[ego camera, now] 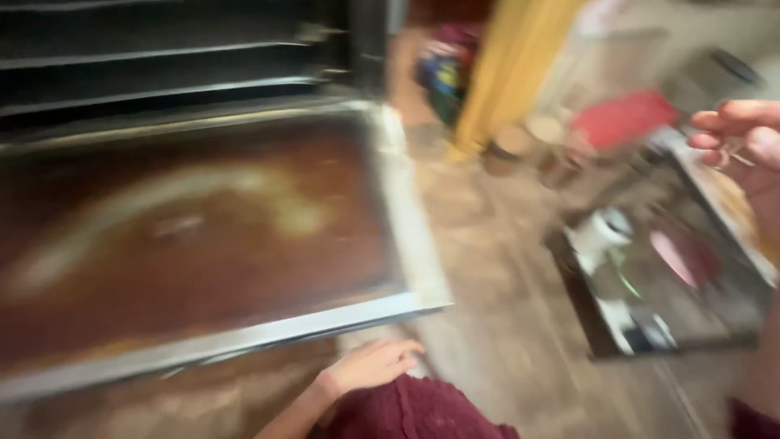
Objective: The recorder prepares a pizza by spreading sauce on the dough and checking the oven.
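Note:
The view is blurred by motion. An open oven door (244, 333), with a metal frame and brown-stained glass, fills the left side. My left hand (370, 366) lies just below the door's front right corner, fingers loosely apart, holding nothing, next to my dark red garment (414, 410). My right hand (747, 142) is raised at the right edge with its fingers curled toward the left. Blur hides whether it grips anything.
Dark oven racks (154, 57) show inside the oven at the top left. On the tiled floor (487, 268) to the right stands a shallow box (674, 276) with a white bottle and a pink item. Behind it are a yellow cloth (512, 65), jars and a red thing (621, 118).

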